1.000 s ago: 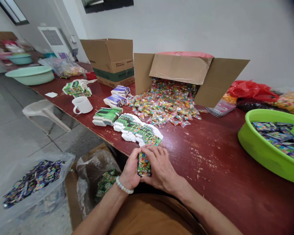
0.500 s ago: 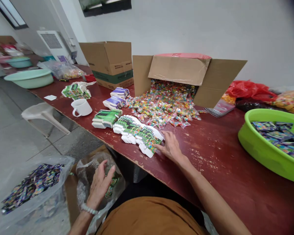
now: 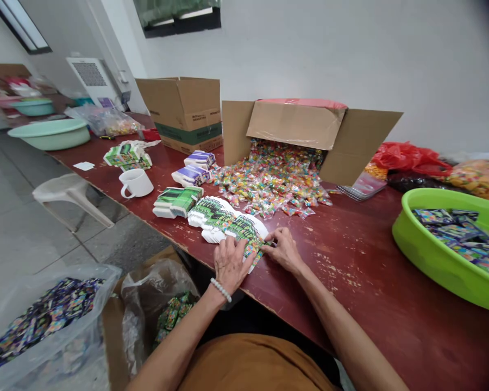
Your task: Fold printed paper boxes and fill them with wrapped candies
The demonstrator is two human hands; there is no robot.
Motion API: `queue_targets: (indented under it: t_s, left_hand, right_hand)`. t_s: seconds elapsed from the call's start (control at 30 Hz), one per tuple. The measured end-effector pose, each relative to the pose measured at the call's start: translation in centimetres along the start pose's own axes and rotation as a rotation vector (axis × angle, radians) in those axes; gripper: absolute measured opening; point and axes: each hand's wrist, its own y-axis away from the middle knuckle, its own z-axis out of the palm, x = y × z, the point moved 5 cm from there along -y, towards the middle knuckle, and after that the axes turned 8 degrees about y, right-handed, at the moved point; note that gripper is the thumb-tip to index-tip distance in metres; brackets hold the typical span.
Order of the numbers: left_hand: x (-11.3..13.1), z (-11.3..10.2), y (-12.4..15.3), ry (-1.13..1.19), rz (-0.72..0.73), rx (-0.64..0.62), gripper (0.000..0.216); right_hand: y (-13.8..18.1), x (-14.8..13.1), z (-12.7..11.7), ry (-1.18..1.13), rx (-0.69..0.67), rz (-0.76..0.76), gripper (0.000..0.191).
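Note:
A row of overlapping green printed cardboard sleeves (image 3: 220, 214) with white edges is fanned out on the red table. Resting over the near end of the row, my left hand (image 3: 230, 264) has its fingers spread on the sleeves, with a pale bead bracelet at the wrist. My right hand (image 3: 284, 250) pinches the right edge of the end sleeve between thumb and fingers. Just behind the row, small wrapped candies (image 3: 269, 187) spill from a cardboard box (image 3: 295, 122) lying on its side. A stacked bundle of green sleeves (image 3: 177, 201) lies left of the row.
A white mug (image 3: 136, 183) and purple bundles (image 3: 191, 175) stand to the left. The green basin (image 3: 444, 271) at right holds dark packets. Below the table edge are a plastic-lined box (image 3: 110, 336) with green packets and a clear bag (image 3: 110, 271) of purple ones. A stool (image 3: 65, 190) stands left.
My left hand has moved up and right from above the lined box onto the sleeves. My right hand's fingers have closed on the end sleeve.

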Motion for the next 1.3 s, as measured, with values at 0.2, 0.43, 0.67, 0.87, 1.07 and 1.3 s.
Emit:
queue_targets:
  t_s: [0.2, 0.43, 0.67, 0.87, 1.07, 1.3]
  left_hand:
    - [-0.1, -1.7, 0.2, 0.555, -0.094, -0.151, 0.026]
    - [2.3, -1.3, 2.4, 1.486, -0.31, -0.975, 0.027]
    - [1.5, -0.8, 2.9, 1.402, -0.271, -1.013, 0.027]
    - [1.6, -1.3, 2.9, 1.366, -0.246, -1.039, 0.028]
    - [2.1, -1.2, 3.5, 1.421, -0.322, -1.007, 0.033]
    - [2.3, -1.9, 3.3, 1.399, -0.268, -0.949, 0.047]
  right_hand:
    - [2.1, -1.6, -3.0, -0.168, 0.065, -0.153, 0.008]
    - [4.5, -6.1, -6.8, -0.201, -0.045, -0.448, 0.007]
    - [5.1, -7.1, -5.9, -0.187, -0.191, -0.305, 0.01]
    - [5.6, -8.3, -6.2, -0.217, -0.147, -0.287, 0.011]
    - [6.2, -8.1, -5.4, -0.428, -0.404, -0.337, 0.013]
    - [7.7, -9.4, -5.1, -0.681, -0.736, -0.485, 0.063]
